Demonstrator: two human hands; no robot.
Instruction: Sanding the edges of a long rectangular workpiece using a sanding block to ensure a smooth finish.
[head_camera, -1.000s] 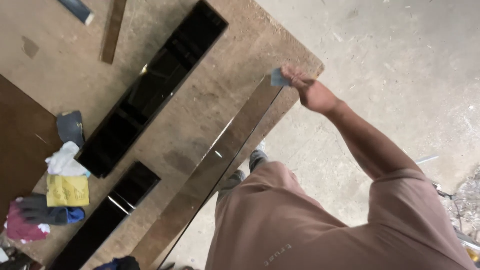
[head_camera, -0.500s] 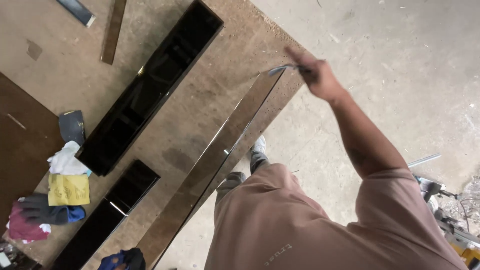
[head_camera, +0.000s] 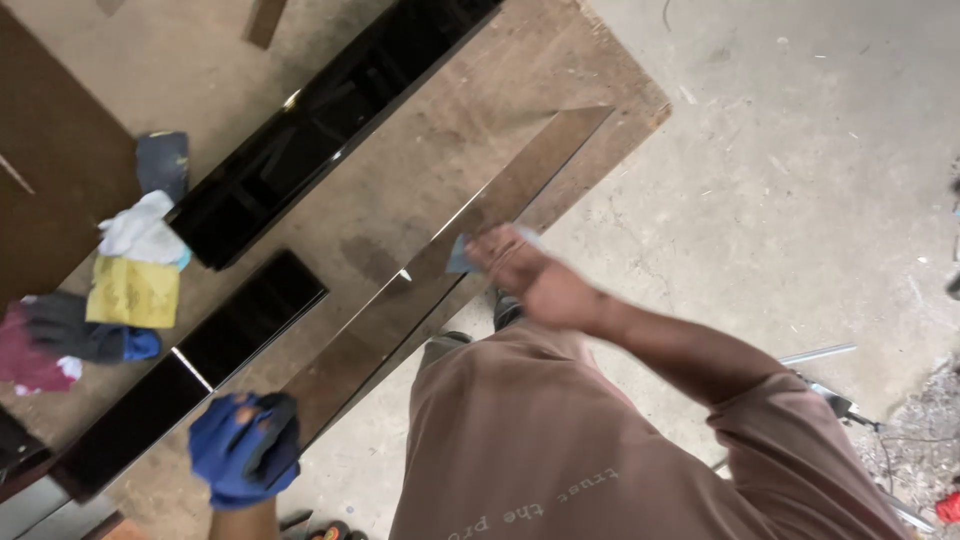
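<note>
Bare grey concrete floor (head_camera: 800, 200) ran off beyond the worn brown wooden desk (head_camera: 600, 70), whose corner jutted out over it. Along the desk's near edge lay a long narrow glossy brown strip (head_camera: 440, 270), set parallel to that edge, probably so its whole length could be reached from where the person stood. The right hand (head_camera: 520, 270) rested over the middle of the strip, fingers pinched on a small light-blue pad (head_camera: 462, 255) pressed against the strip's surface; motion blur hid the exact grip. At the strip's near end, the left hand (head_camera: 245, 448), in a blue glove, pressed down with spread fingers, apparently to keep the strip from sliding; it clasped nothing that could be seen.

Beyond the strip, farther in on the desk, sat a long black glossy open tray (head_camera: 330, 130), and a shorter black glossy tray (head_camera: 190, 365) lay between it and the strip; dark reflections hid what lay inside either. Further from the strip, a loose heap of white, yellow and dark rags (head_camera: 130, 270) lay beside the long tray.
</note>
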